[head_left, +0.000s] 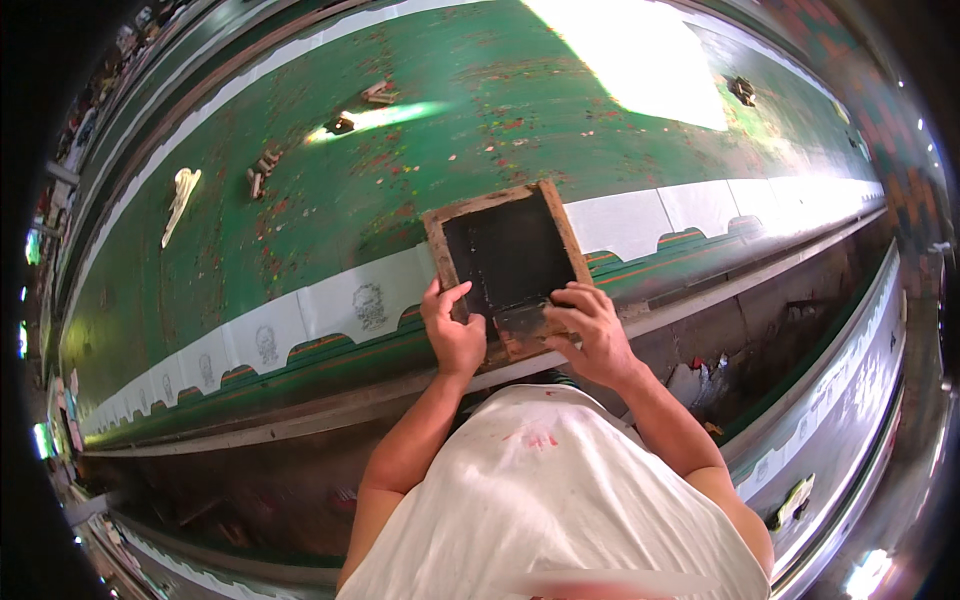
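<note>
A screen printing frame point(505, 248), wooden with dark mesh, lies tilted across the near edge of the green table, over the strip of white pieces. My left hand point(455, 330) grips the frame's left side near its lower corner, index finger and thumb reaching over the wood. My right hand point(592, 325) is at the lower right corner, its fingers bent down over the mesh's near end. What they close on is hidden under them. Left of the frame, white pieces point(330, 300) carry dark printed figures; to its right, white pieces point(695, 208) look plain.
The long green table point(330, 200) is speckled with paint. On it lie a crumpled pale cloth point(181, 205), small brownish clumps point(262, 174) and a dark clump point(742, 91). Glaring sunlight falls at the far right. Another table with white pieces point(800, 440) runs behind me at right.
</note>
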